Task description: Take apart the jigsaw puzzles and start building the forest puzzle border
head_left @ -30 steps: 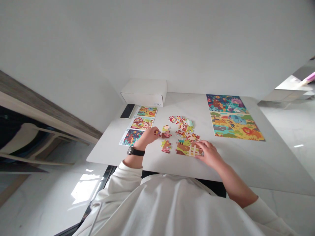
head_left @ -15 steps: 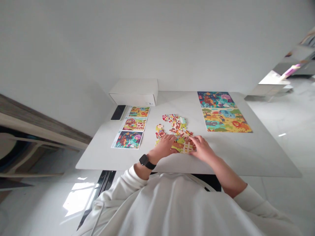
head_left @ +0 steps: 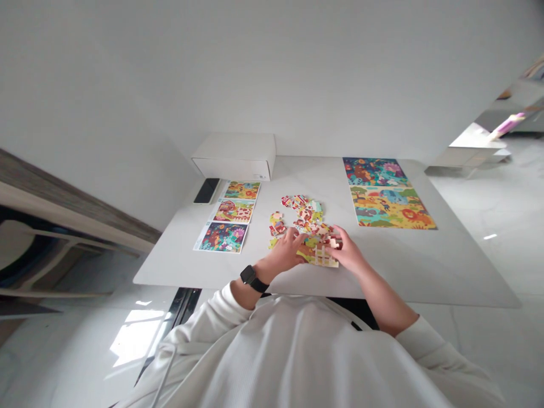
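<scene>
A partly joined jigsaw puzzle with a white fence lies on the table in front of me. My left hand, wearing a black watch, rests over its left side with fingers apart, hiding part of it. At the right edge, my right hand pinches a small puzzle piece between thumb and fingers. Just beyond my hands is a heap of loose puzzle pieces, mostly red, cream and green. A few more pieces lie by my left fingertips.
Three small picture sheets lie in a column on the left, beside a dark phone. Behind them a white box stands against the wall. Two finished puzzles lie on the right of the white table.
My right hand has lifted slightly from the puzzle's right edge, and a piece now shows between its fingers. My left hand stays on the puzzle, its index finger more raised. The view has shifted slightly.
</scene>
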`<state>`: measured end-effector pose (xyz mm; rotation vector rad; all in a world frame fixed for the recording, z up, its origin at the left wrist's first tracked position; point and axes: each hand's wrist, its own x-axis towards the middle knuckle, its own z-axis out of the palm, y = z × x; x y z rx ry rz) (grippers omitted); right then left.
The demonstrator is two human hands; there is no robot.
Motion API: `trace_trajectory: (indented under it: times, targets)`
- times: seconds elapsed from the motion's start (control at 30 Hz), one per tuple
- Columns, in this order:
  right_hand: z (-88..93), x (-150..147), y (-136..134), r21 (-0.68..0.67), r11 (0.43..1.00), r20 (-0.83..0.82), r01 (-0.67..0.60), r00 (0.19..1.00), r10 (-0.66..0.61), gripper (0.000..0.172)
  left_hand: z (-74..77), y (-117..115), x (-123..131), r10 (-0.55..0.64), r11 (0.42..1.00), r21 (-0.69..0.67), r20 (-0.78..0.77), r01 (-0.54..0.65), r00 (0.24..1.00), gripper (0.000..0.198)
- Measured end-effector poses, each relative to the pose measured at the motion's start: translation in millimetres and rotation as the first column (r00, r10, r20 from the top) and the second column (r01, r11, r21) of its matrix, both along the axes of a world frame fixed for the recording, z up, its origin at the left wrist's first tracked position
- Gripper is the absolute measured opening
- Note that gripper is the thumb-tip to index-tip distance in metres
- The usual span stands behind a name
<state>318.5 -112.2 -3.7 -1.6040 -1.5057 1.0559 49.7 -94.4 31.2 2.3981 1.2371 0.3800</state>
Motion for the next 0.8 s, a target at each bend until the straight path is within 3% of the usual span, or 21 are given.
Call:
trace_trajectory:
  times: [0.13, 0.33, 0.6, 0.8]
  targets:
    - [2.6, -4, 0, -0.131, 0.991, -0.122, -0.041, 0.992, 0.024, 0.072, -6.1, -2, -3, 0.01, 1.0, -0.004, 0.069, -0.009, 0.998, 0.091]
    - [7.3, -7, 2, -0.089, 0.993, 0.109, -0.082, 0.99, 0.091, 0.051, -8.9, 3, -3, -0.027, 0.999, -0.03, -0.027, 0.026, 0.999, 0.095]
    - [6.5, -18, 7, -0.105, 0.993, 0.152, -0.062, 0.985, 0.077, 0.057, 3.8, -7, -1, -0.031, 1.0, -0.003, -0.099, 0.031, 0.995, 0.088]
    - [11.6, -27, 8, -0.108, 0.99, 0.266, -0.094, 0.957, 0.12, 0.027, 12.1, -16, -2, -0.004, 0.999, -0.052, -0.101, -0.001, 0.995, 0.081]
